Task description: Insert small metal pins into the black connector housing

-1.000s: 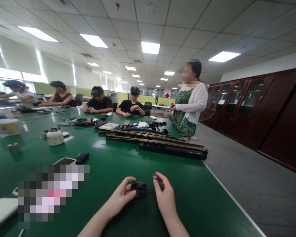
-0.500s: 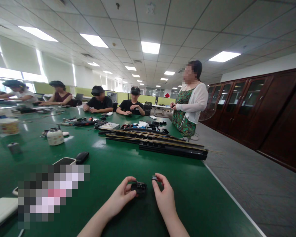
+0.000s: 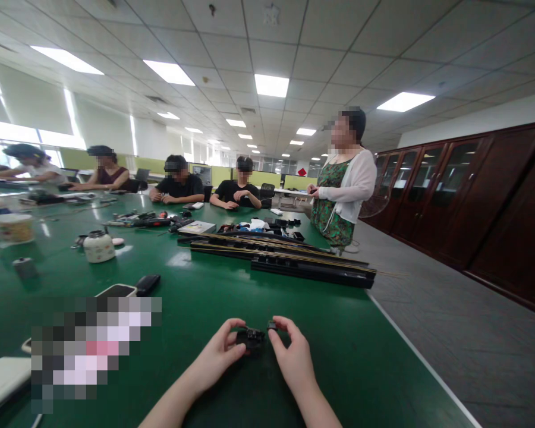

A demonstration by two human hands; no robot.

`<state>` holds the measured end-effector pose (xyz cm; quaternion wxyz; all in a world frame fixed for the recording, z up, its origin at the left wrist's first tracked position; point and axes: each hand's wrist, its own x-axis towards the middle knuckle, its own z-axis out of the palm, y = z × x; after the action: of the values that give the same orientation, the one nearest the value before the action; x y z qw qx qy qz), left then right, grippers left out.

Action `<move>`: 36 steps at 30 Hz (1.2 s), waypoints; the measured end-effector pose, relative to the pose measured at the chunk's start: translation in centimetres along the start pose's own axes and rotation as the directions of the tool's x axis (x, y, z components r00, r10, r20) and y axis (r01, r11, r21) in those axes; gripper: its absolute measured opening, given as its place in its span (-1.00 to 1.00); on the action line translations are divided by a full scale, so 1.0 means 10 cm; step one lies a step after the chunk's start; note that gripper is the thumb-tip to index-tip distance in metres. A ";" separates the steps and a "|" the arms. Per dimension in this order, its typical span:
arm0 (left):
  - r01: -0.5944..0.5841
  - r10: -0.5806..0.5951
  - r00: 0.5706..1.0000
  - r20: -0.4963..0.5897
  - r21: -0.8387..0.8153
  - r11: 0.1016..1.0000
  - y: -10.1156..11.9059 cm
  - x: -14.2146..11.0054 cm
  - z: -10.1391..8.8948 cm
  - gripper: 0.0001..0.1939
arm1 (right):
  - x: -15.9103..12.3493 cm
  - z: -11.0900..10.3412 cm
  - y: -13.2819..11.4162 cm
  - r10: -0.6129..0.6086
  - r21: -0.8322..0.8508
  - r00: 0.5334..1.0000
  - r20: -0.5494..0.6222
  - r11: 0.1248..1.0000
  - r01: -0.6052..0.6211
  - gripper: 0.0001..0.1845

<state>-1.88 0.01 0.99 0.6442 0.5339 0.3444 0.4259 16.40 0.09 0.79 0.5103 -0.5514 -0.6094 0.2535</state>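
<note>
My left hand (image 3: 225,349) is closed on a black molded part (image 3: 251,339) with small raised details on its top, held just above the green table. Between the thumb and fingertips of my right hand (image 3: 292,351) is a small dark block (image 3: 271,326), too small to name its kind. The block sits right beside the black part's right edge; I cannot tell whether the two touch.
Long black rails (image 3: 312,270) with thin brass-coloured rods lie across the green table (image 3: 196,285). A white jar (image 3: 98,246), a metal cylinder (image 3: 25,267) and a phone (image 3: 116,291) are to the left. A person (image 3: 343,178) stands beyond the table; several others sit around it.
My right hand has moved left with the small block, bringing it close to the black part. My left hand stays nearly in place.
</note>
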 end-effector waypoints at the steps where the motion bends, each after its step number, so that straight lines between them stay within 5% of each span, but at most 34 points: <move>1: -0.003 0.003 1.000 0.001 -0.001 1.000 -0.01 0.00 0.00 -0.49 | 0.00 0.00 -0.01 -0.003 -0.002 1.000 0.017 1.000 0.003 -0.73; 9: -0.007 0.007 1.000 -0.007 0.019 1.000 -0.03 0.01 -0.03 -0.49 | -0.04 0.01 -0.11 -0.011 0.052 0.990 0.140 0.999 0.004 -0.75; 23: -0.010 0.010 1.000 -0.014 0.027 1.000 0.01 -0.01 0.01 -0.48 | -0.06 0.02 -0.17 -0.053 0.104 0.986 0.161 0.994 0.036 -0.79; 36: -0.019 0.022 1.000 -0.023 0.090 0.996 -0.01 0.00 -0.02 -0.52 | -0.11 0.05 -0.16 -0.075 -0.096 0.959 0.274 0.990 0.105 -0.80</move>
<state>-2.03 0.06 0.81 0.6110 0.5607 0.3653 0.4229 15.12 -1.20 1.67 0.4026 -0.5106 -0.7106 0.2689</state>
